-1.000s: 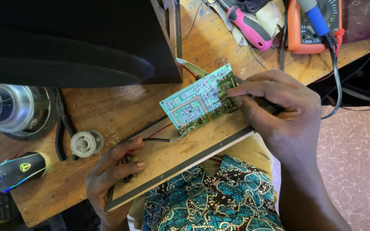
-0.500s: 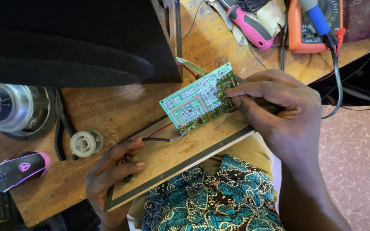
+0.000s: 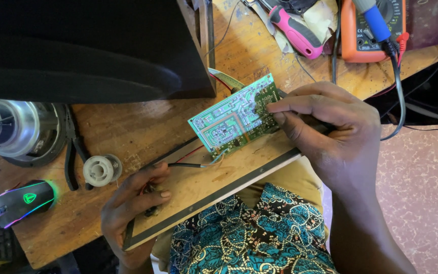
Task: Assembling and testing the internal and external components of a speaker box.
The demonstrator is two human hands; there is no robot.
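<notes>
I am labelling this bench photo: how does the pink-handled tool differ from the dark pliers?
The pink-handled tool lies at the far edge, partly on a pale cloth; the dark pliers lie at the left beside the solder spool. The tool has one thick bright handle; the pliers show two thin dark ones. Neither is touched by a hand.

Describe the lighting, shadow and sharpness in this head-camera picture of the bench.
Head view: even, soft light on the circuit board and right hand; the big dark box at top left is almost featureless black; the mouse glows green; focus is sharp centrally.
</notes>
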